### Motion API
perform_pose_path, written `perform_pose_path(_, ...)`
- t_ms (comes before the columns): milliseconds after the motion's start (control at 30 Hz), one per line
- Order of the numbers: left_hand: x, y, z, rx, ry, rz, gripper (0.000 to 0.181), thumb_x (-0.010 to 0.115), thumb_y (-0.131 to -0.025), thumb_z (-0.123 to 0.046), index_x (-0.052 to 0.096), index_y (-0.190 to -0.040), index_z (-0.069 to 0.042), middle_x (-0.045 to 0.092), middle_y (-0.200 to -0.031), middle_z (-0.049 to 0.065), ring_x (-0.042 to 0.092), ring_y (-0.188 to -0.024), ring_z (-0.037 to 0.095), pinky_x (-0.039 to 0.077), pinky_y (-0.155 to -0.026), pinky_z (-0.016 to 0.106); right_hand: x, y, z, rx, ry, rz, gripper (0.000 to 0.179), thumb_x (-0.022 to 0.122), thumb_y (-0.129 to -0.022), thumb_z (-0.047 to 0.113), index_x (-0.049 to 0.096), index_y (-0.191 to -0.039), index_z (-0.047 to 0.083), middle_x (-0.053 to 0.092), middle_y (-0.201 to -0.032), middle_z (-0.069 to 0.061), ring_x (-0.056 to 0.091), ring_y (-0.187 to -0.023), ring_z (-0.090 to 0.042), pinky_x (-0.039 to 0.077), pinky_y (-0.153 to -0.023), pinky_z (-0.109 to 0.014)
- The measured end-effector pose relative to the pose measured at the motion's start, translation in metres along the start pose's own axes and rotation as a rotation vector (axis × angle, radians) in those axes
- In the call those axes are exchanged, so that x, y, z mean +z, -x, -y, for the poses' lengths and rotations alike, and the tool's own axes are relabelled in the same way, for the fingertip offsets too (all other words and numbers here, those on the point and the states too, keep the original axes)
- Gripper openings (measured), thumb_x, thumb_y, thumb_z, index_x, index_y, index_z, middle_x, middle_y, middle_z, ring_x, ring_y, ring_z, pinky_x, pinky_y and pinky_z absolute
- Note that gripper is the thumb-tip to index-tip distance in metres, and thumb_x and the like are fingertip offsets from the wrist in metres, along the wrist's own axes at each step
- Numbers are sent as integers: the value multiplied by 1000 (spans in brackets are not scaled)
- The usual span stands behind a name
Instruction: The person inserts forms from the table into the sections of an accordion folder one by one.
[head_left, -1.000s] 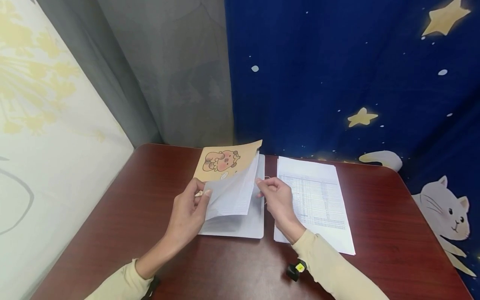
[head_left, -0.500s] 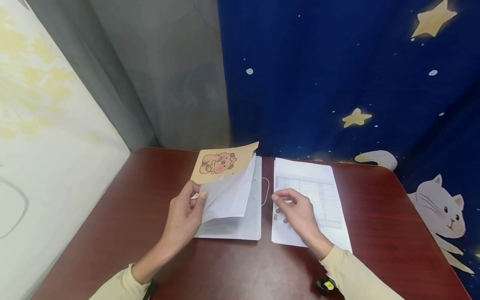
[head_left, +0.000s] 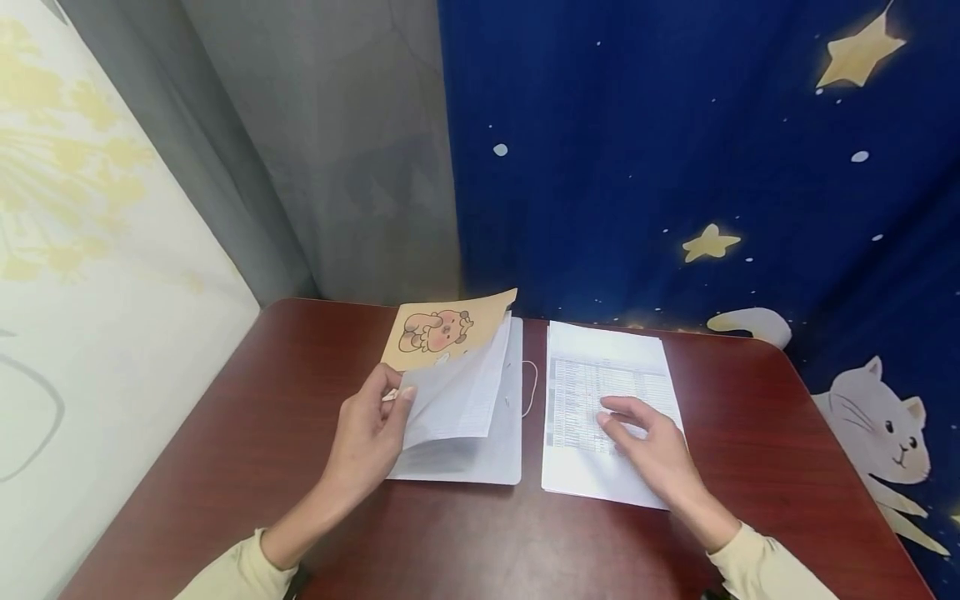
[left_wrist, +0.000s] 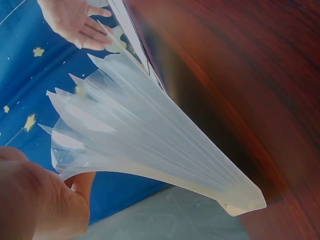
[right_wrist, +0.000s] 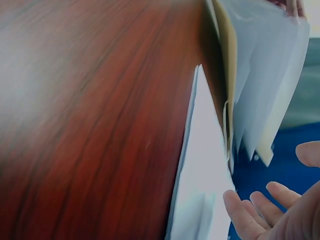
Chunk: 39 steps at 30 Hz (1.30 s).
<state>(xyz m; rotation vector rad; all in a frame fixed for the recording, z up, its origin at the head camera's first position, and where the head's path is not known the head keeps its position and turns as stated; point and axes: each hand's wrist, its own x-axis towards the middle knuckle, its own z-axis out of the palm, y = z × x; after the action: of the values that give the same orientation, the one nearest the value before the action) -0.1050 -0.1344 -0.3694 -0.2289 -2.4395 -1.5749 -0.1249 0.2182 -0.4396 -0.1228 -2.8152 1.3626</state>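
My left hand (head_left: pixel 367 437) grips the raised cover and clear inner leaves of a folder (head_left: pixel 442 329). Its tan cover bears a cartoon animal, printed sideways. In the left wrist view the translucent plastic pockets (left_wrist: pixel 125 110) fan apart above the back cover. A thin elastic cord (head_left: pixel 532 387) loops out from the folder's right edge. Over the stack of printed sheets (head_left: pixel 581 467) to the right is my right hand (head_left: pixel 656 446), fingers loosely bent and holding nothing. Whether its fingertips touch the paper cannot be told from the head view; the right wrist view shows the fingers spread beside the sheets (right_wrist: pixel 202 150).
Folder and sheets lie side by side on a dark red wooden table (head_left: pixel 480 533), with a narrow gap between them. Behind the table hang a grey curtain (head_left: pixel 360 167) and a blue starry curtain (head_left: pixel 585 167). A white patterned panel (head_left: pixel 97 292) stands at the left.
My right hand has let go of the elastic cord and moved right, over the printed sheets. My left hand keeps holding the folder's leaves up. The view has shifted slightly.
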Motion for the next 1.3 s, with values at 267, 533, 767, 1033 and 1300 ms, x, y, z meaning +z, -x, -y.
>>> perform_pose_path(267,0,1,1,-9,-1,7,6,55,-96,-7,50,-93,-5,35,-48,-3,30,-39,-2,26,-35,22,-23,3,-16,59,155,-2,60,60,-85,62,57,-130,24,51,-142,-15,44,-133,-36,36,-103,-56)
perform_pose_path(533,-1,1,2,0,4,3,6,55,-96,-7,50,-93,-5,35,-46,-4,29,-39,-2,25,-34,22,-39,0,-40,76,327,-79,72,66,-81,60,53,-129,9,55,-130,-22,53,-113,-37,46,-85,-50)
perform_pose_path(767,-1,1,3,12,-13,-7,7,56,-96,-8,50,-93,-5,32,-47,-4,27,-39,-2,24,-35,21,-54,-6,-54,193,288,-103,66,66,-81,60,55,-116,6,65,-102,-15,60,-85,-23,41,-63,-27)
perform_pose_path(1033,-1,0,3,35,-28,-19,7,56,-96,-7,50,-92,-7,31,-47,-5,25,-39,-2,21,-34,20,-63,-12,-62,250,323,-44,75,63,-79,67,55,-117,3,65,-109,-20,61,-90,-28,37,-66,-30)
perform_pose_path(1300,0,-2,4,39,-17,-13,7,55,-96,-6,50,-91,-6,31,-46,-4,24,-38,-2,20,-33,20,-66,-19,-71,334,315,12,82,64,-77,69,52,-118,0,65,-109,-21,61,-81,-23,41,-59,-28)
